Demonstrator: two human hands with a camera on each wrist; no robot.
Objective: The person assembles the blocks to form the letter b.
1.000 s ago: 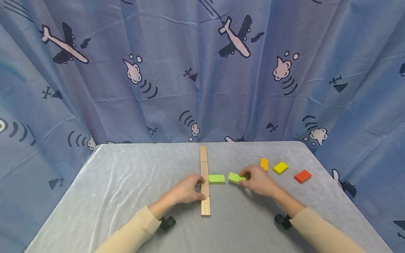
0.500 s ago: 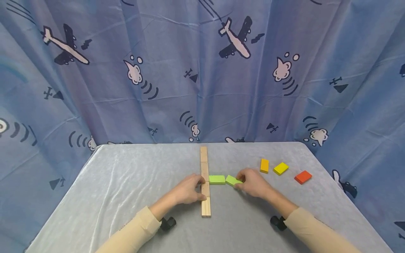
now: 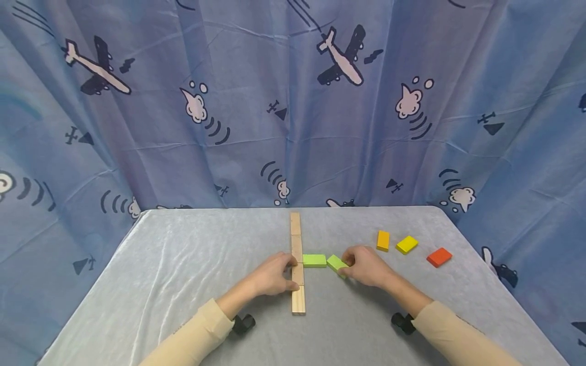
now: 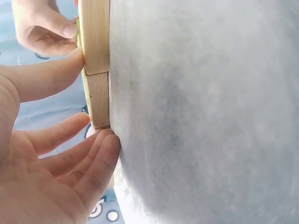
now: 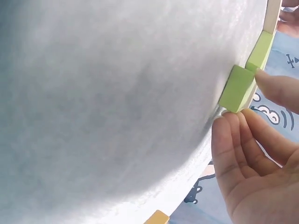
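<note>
Blue-violet cloth curtain printed with airplanes (image 3: 247, 101) fills the upper part of my head view, and a pale grey cloth-covered table (image 3: 192, 254) spreads beneath it. Down the middle of the frame runs a straight row of bare pale-wood blocks (image 3: 296, 245), laid end to end. At its left side I have the left hand (image 3: 274, 274), thumb and fingertips set wide apart and touching the row. Right of centre, the right hand (image 3: 366, 265) pinches a light-green rectangular block (image 3: 335, 264) between thumb and fingers, turned askew. Just left of that, a second light-green rectangular block (image 3: 314, 261) juts squarely from the row; I can't tell whether the greens touch. Further right sit a red rectangular block (image 3: 439, 257), a yellow rectangular block (image 3: 407, 244) and an orange rectangular block (image 3: 383, 241). I judge the step in hand as placing the pinched green at its neighbour's free end; next calls for settling its angle and releasing gently, without nudging the row.
</note>
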